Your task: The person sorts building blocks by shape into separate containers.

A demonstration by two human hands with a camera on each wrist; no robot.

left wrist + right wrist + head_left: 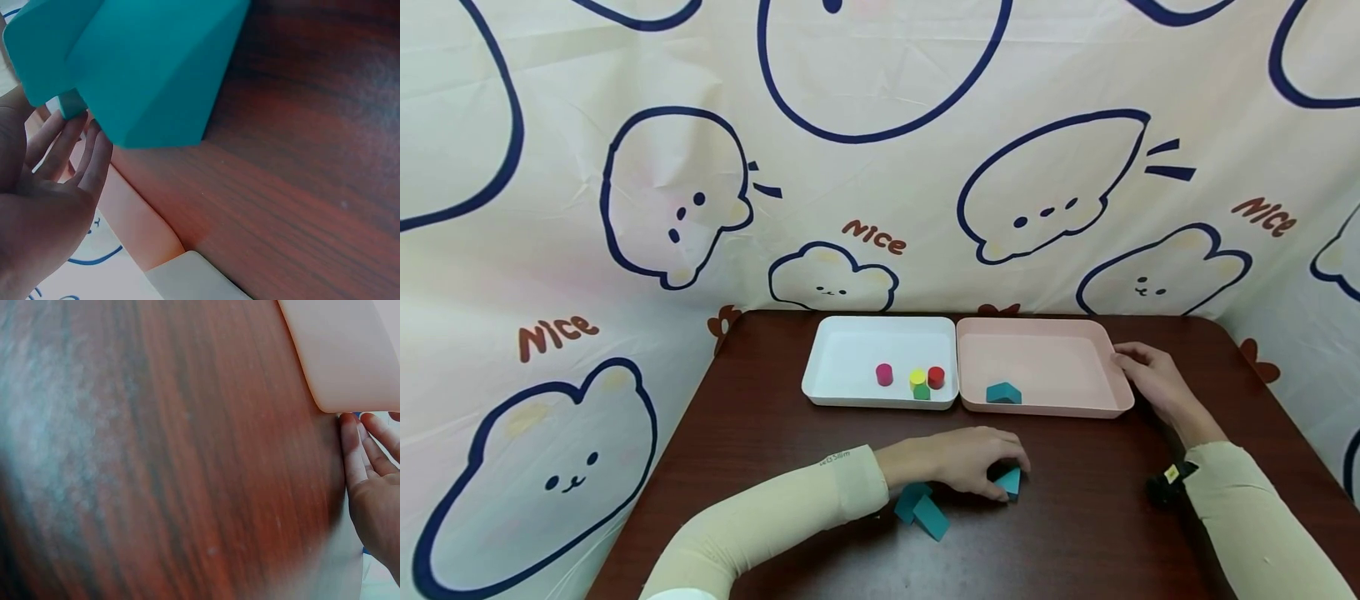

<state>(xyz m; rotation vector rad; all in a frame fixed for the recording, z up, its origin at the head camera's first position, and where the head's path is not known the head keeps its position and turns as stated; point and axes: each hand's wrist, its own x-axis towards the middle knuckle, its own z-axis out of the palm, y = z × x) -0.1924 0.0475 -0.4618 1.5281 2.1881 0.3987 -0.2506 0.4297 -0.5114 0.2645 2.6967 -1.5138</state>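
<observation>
My left hand (966,460) is over the table in front of the trays. Its thumb and fingers pinch a small teal wedge-shaped block (1010,483). Beneath that wrist lie two more teal blocks, one (913,500) partly under the other (932,519); they loom large in the left wrist view, where the hand (53,181) reaches past them. At the back right, my right hand (1161,387) holds the right rim of a pink tray (1045,329). The right wrist view shows those fingers (353,440) against the tray's corner. One teal block (1003,393) lies inside this tray.
A white tray (842,358) adjoins the pink one on the left. In it stand a magenta cylinder (884,375), a yellow piece (917,379), a red cylinder (936,377) and a green piece (921,392). A patterned cloth (925,192) hangs behind the dark wooden table (1075,517).
</observation>
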